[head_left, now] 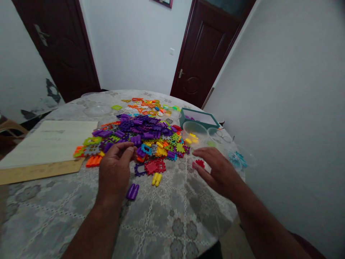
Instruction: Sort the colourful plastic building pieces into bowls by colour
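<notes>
My left hand (117,163) is at the near left side of a heap of plastic building pieces (145,127), mostly purple. Its thumb and fingers are closed together; what they hold, if anything, is hidden. To the right, my right hand (215,167) has thumb and fingers apart. A red toothed piece (199,163) shows between them, apparently in a clear container. Nearer me lie a purple double-tube piece (133,191) and a yellow double-tube piece (156,179). Red flat pieces (155,167) and a dark purple frame piece (139,169) lie at the heap's near edge.
Clear tubs stand at the right, one with yellow pieces (192,138), another with blue pieces (237,159). Behind them is a green-edged box (199,117). Orange pieces (142,106) lie at the back. A pale board (51,140) lies at the left on the patterned tablecloth (159,219).
</notes>
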A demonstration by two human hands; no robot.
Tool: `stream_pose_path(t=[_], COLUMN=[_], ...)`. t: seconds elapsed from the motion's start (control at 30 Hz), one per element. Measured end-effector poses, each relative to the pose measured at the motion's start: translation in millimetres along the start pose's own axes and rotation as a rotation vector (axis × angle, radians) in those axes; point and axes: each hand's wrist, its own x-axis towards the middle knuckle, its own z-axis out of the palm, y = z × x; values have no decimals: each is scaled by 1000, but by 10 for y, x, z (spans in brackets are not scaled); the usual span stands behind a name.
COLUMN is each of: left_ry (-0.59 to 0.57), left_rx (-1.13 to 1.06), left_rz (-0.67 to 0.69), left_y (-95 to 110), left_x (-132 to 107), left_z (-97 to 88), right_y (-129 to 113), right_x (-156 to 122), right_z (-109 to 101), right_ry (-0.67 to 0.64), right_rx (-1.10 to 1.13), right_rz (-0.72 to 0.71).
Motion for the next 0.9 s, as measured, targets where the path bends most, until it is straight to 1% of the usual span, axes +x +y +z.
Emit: stream_pose_path(t=[0.07,0.1,0.17,0.23,0.33,0.4,0.43,0.53,0.57,0.6,0.63,0.67,0.73,0.77,0.83,0.9], left_ry=[-14,-20,-26,-25,-9,8,17,36,37,37,31,33,40,48,57,50], left_rx=[18,34,64,73,66,68,71,72,64,54,41,28,11,7,11,23], left_rz=[6,7,6,3,4,3,4,10,15,20,25,32,42,45,49,55], left_y=[8,6,-8,-33,-65,-74,-76,-77,-80,-84,-90,-97,-113,-120,-132,-138], left_x=[-13,-17,-17,-3,32,52,58,58,55,53,52,53,59,64,73,72], left_z=[15,22,35,40,34,27,22,15,15,16,19,21,24,24,17,9], right_y=[90,157,304,430,521,513,492,374,322,267,212,159,65,29,-16,-28], right_x=[-288,-386,-492,-495,-388,-317,-299,-337,-372,-411,-447,-475,-496,-487,-446,-398], right_z=[287,428,666,818,904,911,912,936,955,982,1015,1053,1137,1176,1237,1266], right_ry=[49,70,112,148,181,226,269,451,497,509,480,415,236,154,59,32], right_rx=[-104,-140,-183,-208,-243,-256,-255,-208,-173,-124,-61,6,125,166,214,251], right_rz=[54,71,89,102,124,118,106,3,-53,-118,-189,-257,-364,-393,-398,-362])
